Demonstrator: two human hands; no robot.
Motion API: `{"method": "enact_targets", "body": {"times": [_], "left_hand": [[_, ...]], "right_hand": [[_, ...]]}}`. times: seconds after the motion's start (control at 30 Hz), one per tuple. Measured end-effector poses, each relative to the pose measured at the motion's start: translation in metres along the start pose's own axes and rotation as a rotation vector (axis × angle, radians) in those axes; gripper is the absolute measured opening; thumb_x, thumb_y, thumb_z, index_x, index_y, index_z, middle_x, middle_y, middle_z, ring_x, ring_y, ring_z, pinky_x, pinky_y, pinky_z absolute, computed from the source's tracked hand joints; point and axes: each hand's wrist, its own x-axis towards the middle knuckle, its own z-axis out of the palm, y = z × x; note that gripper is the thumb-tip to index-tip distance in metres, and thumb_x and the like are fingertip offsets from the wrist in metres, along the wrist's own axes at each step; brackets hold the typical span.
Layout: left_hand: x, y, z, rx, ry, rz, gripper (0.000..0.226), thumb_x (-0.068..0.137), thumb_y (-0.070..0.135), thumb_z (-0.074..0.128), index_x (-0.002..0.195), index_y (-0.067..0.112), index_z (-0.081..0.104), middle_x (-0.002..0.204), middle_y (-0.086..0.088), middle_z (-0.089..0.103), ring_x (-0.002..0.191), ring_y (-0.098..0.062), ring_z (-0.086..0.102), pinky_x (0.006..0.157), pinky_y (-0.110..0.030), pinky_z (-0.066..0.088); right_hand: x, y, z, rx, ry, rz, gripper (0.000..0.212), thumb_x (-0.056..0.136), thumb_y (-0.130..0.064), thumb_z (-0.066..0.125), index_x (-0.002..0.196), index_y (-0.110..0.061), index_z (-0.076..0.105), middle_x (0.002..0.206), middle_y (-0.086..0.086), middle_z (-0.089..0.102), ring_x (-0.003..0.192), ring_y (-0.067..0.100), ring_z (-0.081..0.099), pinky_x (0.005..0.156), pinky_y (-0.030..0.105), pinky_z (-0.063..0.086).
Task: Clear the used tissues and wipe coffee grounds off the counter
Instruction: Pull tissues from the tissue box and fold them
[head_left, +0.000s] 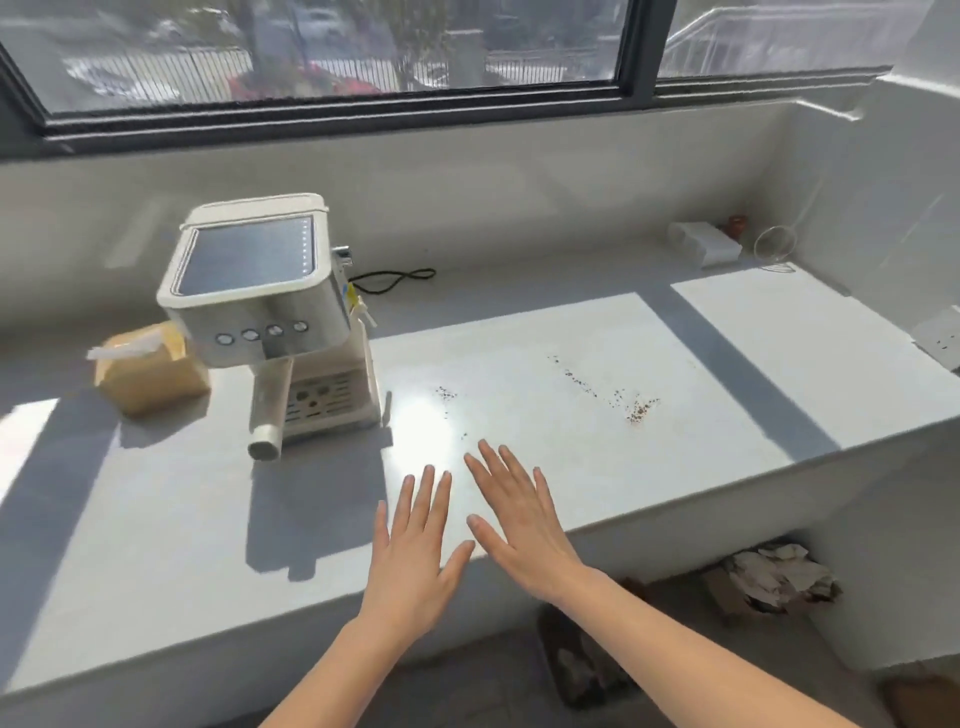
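Note:
Brown coffee grounds (636, 409) lie scattered on the white counter (571, 332), with a thin trail running up-left of them and a smaller patch of grounds (445, 394) near the espresso machine. My left hand (421, 545) and my right hand (519, 514) hover flat over the counter's front edge, fingers spread, holding nothing. They are side by side, just in front of the smaller patch. A brown tissue box (148, 366) with a white tissue sticking out stands left of the machine. Crumpled tissues (779, 571) lie in a box under the counter at the right.
A cream espresso machine (275, 312) stands at the left, its portafilter handle (270, 410) pointing towards me and its black cord (395, 280) trailing behind. A white packet (706, 243) and a clear glass (775, 244) sit at the back right corner. A wall socket (940, 338) is at the right.

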Motion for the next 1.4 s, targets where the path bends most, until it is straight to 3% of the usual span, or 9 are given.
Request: {"method": "enact_targets", "body": {"times": [0.23, 0.4, 0.63, 0.8, 0.93, 1.03, 1.13, 1.27, 1.4], "left_hand": [[-0.058, -0.120, -0.046, -0.028, 0.099, -0.274, 0.075, 0.094, 0.055, 0.025, 0.139, 0.032, -0.030, 0.148, 0.015, -0.035, 0.137, -0.008, -0.034, 0.112, -0.036, -0.020], [-0.055, -0.171, -0.062, -0.024, 0.141, -0.417, 0.075, 0.094, 0.056, 0.020, 0.135, 0.029, -0.037, 0.143, 0.015, -0.042, 0.132, -0.009, -0.040, 0.110, -0.037, -0.022], [-0.023, -0.230, -0.085, -0.096, 0.225, -0.567, 0.078, 0.096, 0.049, 0.027, 0.132, 0.024, -0.037, 0.147, 0.012, -0.034, 0.132, -0.007, -0.036, 0.114, -0.038, -0.015], [-0.004, -0.283, -0.109, -0.268, 0.320, -0.655, 0.070, 0.097, 0.047, 0.029, 0.146, 0.030, -0.018, 0.154, 0.014, -0.021, 0.142, -0.005, -0.020, 0.116, -0.036, -0.012], [0.014, -0.334, -0.116, -0.359, 0.281, -0.660, 0.069, 0.097, 0.044, 0.033, 0.148, 0.031, -0.011, 0.158, 0.013, -0.014, 0.145, -0.007, -0.013, 0.117, -0.037, -0.010], [0.038, -0.378, -0.124, -0.448, 0.228, -0.629, 0.069, 0.096, 0.039, 0.040, 0.150, 0.027, -0.001, 0.159, 0.011, 0.001, 0.146, -0.010, 0.001, 0.119, -0.035, 0.006], [0.074, -0.418, -0.143, -0.569, 0.260, -0.547, 0.060, 0.093, 0.031, 0.049, 0.146, 0.027, 0.022, 0.151, 0.014, 0.029, 0.138, -0.008, 0.030, 0.105, -0.025, 0.030], [0.135, -0.454, -0.167, -0.637, 0.404, -0.462, 0.050, 0.087, 0.010, 0.058, 0.133, 0.022, 0.043, 0.127, 0.012, 0.050, 0.115, -0.007, 0.049, 0.086, -0.003, 0.031], [0.186, -0.480, -0.167, -0.709, 0.377, -0.487, 0.055, 0.082, 0.001, 0.058, 0.133, 0.016, 0.045, 0.124, 0.008, 0.050, 0.107, -0.010, 0.052, 0.094, -0.023, 0.039]], "right_hand": [[0.057, -0.111, 0.056, 0.108, -0.103, -0.217, 0.061, 0.098, -0.042, 0.034, 0.149, -0.043, 0.000, 0.158, -0.022, -0.012, 0.144, 0.002, -0.019, 0.120, 0.045, -0.003], [0.112, -0.164, 0.065, 0.177, -0.115, -0.384, 0.060, 0.096, -0.032, 0.043, 0.150, -0.033, 0.017, 0.159, -0.017, 0.007, 0.147, 0.004, -0.004, 0.121, 0.035, 0.010], [0.198, -0.220, 0.085, 0.174, -0.152, -0.609, 0.060, 0.089, -0.013, 0.052, 0.145, -0.026, 0.036, 0.158, -0.008, 0.021, 0.146, 0.011, 0.012, 0.118, 0.025, 0.013], [0.271, -0.254, 0.114, 0.353, -0.186, -0.439, 0.060, 0.090, -0.014, 0.055, 0.146, -0.024, 0.033, 0.156, -0.006, 0.024, 0.145, 0.011, 0.019, 0.116, 0.023, 0.015], [0.338, -0.268, 0.143, 0.436, -0.130, -0.209, 0.063, 0.088, -0.010, 0.057, 0.145, -0.020, 0.032, 0.152, -0.005, 0.031, 0.142, 0.014, 0.024, 0.113, 0.024, 0.018], [0.382, -0.277, 0.161, 0.535, -0.054, -0.132, 0.061, 0.084, -0.003, 0.057, 0.134, -0.033, 0.039, 0.138, -0.018, 0.039, 0.131, 0.003, 0.036, 0.106, 0.022, 0.029], [0.419, -0.280, 0.178, 0.542, -0.066, 0.043, 0.059, 0.088, -0.005, 0.052, 0.143, -0.018, 0.033, 0.147, 0.000, 0.034, 0.129, 0.019, 0.043, 0.106, 0.036, 0.037], [0.454, -0.281, 0.191, 0.539, -0.077, 0.170, 0.057, 0.090, -0.008, 0.049, 0.143, -0.024, 0.035, 0.144, 0.000, 0.041, 0.106, 0.017, 0.058, 0.100, 0.041, 0.045], [0.471, -0.278, 0.204, 0.453, -0.024, 0.237, 0.045, 0.088, -0.005, 0.050, 0.129, -0.024, 0.053, 0.129, -0.001, 0.056, 0.105, 0.014, 0.058, 0.095, 0.037, 0.048]]}}
